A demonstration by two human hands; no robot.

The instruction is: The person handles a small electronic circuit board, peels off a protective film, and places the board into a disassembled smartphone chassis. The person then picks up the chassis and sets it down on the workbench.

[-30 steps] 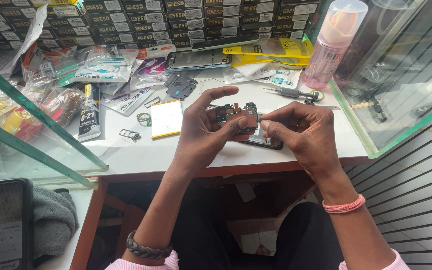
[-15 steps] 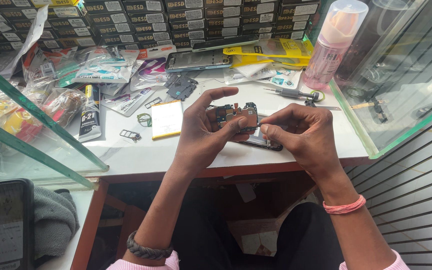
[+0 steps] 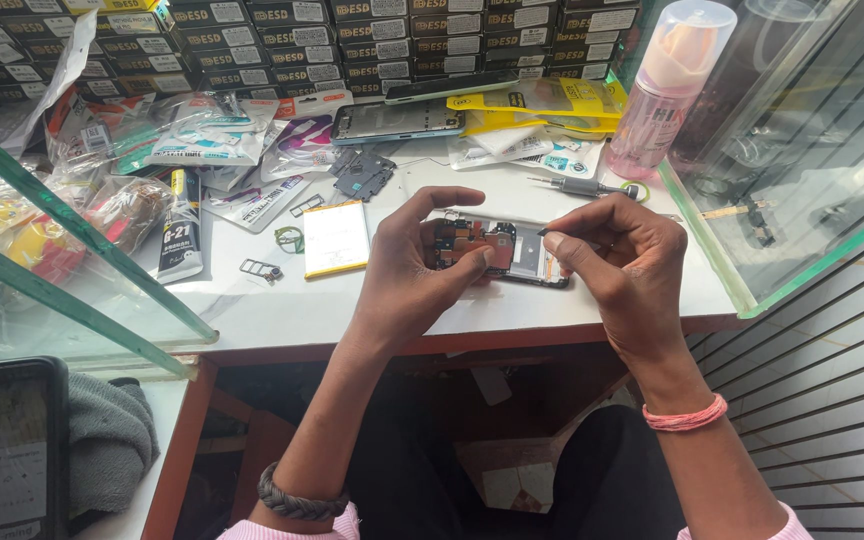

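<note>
White counter, front edge — our left hand clamps the opened phone; our right hand pinches a tool tip — one slip could gouge the circuitry.

- One camera only, worn on my head, looking steeply down and forward over the white worktable
- It sits close: my left hand and right hand fill the middle, forearms running off the bottom edge
- The far edge reaches the stacked boxes
- No second view shares the scene
</note>
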